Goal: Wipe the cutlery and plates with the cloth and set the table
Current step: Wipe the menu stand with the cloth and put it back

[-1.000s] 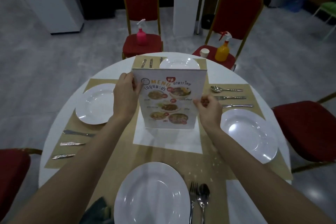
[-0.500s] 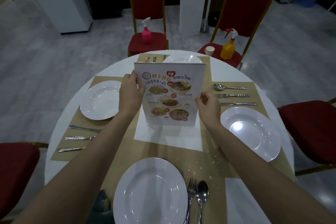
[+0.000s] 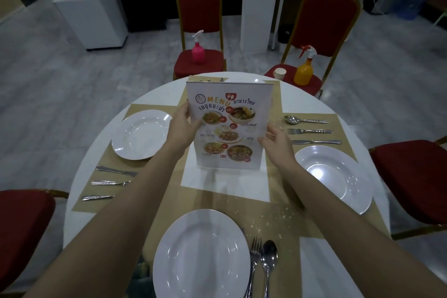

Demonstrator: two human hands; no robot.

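The left hand (image 3: pixel 180 126) grips the left edge of the menu (image 3: pixel 229 126), thumb on its front, while the right hand (image 3: pixel 275 144) holds the right edge with loosely curled fingers. Compared with a second ago, the menu stands lower and squarer over the white centre of the worktop (image 3: pixel 326 109), its foot seemingly touching down. Plates (image 3: pixel 142 134) and cutlery (image 3: pixel 312 131) already lie at all four places, so the setting looks nearly finished.
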